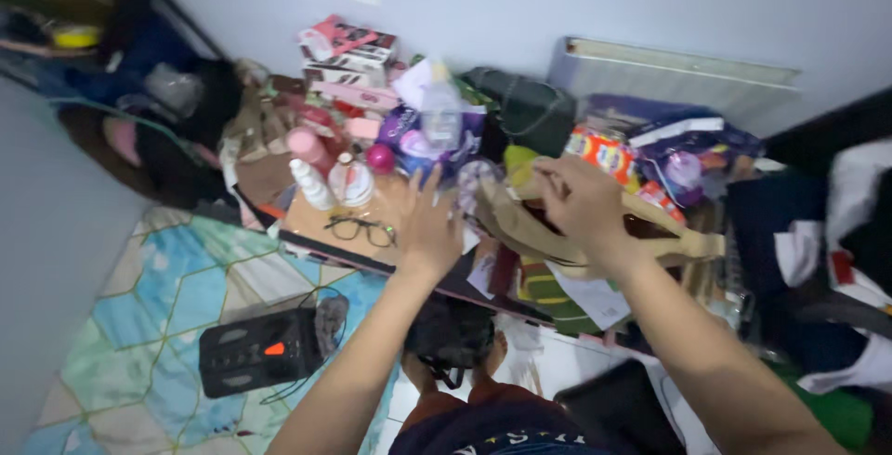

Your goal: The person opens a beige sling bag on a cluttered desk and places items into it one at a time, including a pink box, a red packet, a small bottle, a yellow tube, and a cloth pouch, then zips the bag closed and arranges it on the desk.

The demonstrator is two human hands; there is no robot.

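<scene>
My left hand [429, 224] lies flat, fingers apart, on the cluttered low table [307, 223], just below a purple-and-white plastic packet [432, 130]. My right hand [581, 199] grips the top of a tan bag [548, 232] that sits on the table's middle. A pair of dark-framed glasses [360, 229] lies left of my left hand. Small white and pink bottles [321, 171] stand behind the glasses.
Stacked pink and white boxes [348, 65] stand at the back by the wall. An orange packet [604, 150] and a dark handbag [530, 106] sit behind the tan bag. A black power strip [255, 351] lies on the patterned floor mat [158, 316]. Clothes pile up at right.
</scene>
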